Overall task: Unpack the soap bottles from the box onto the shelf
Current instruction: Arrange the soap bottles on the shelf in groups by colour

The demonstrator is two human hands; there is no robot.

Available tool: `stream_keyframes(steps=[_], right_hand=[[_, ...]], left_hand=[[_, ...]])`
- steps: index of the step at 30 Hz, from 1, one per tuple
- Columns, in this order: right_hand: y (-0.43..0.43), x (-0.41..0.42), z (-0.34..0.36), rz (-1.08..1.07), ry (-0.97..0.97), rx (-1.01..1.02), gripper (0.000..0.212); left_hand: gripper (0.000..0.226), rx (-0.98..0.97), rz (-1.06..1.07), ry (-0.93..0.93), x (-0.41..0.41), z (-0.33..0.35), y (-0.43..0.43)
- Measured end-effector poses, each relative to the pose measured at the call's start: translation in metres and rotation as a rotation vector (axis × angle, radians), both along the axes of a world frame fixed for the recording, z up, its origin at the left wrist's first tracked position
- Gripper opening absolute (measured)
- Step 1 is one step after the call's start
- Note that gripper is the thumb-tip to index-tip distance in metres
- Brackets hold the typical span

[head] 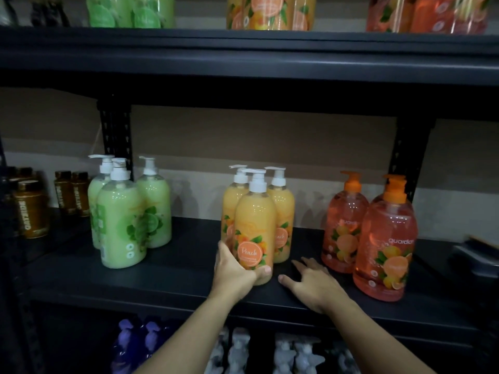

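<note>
A yellow-orange peach soap bottle [255,228] with a white pump stands upright at the front of the dark middle shelf [175,271]. My left hand [237,268] is wrapped around its lower part. Two more peach bottles [282,211] stand just behind it. My right hand [313,282] lies flat on the shelf board to the right of the bottle, fingers spread, holding nothing. The box is not in view.
Three green bottles [121,222] stand at the left of the same shelf and two pink-orange bottles [383,247] at the right. Brown jars [32,209] sit far left. Bottles also fill the upper shelf [270,12] and the lower shelf [135,344].
</note>
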State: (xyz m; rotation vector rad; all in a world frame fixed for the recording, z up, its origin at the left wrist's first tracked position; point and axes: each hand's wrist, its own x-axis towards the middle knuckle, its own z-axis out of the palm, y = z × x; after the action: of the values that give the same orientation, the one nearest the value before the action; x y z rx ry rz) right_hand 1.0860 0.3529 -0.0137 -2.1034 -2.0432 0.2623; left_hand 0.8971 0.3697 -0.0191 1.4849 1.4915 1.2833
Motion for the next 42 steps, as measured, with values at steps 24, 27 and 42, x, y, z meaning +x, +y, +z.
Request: stream_keyframes(steps=[24,27,42], right_hand=[[-0.007,-0.004,0.006,-0.018,-0.037,0.002,0.078],[-0.008,-0.005,0.007,-0.014,-0.038,0.005,0.077],[-0.003,0.001,-0.002,-0.049,0.075,0.123,0.069]], left_hand=[[0.104,0.090,0.073,0.172,0.007,-0.004,-0.007],[0.108,0.087,0.070,0.177,0.006,-0.005,-0.005],[0.112,0.050,0.042,0.174,0.006,-0.003,-0.006]])
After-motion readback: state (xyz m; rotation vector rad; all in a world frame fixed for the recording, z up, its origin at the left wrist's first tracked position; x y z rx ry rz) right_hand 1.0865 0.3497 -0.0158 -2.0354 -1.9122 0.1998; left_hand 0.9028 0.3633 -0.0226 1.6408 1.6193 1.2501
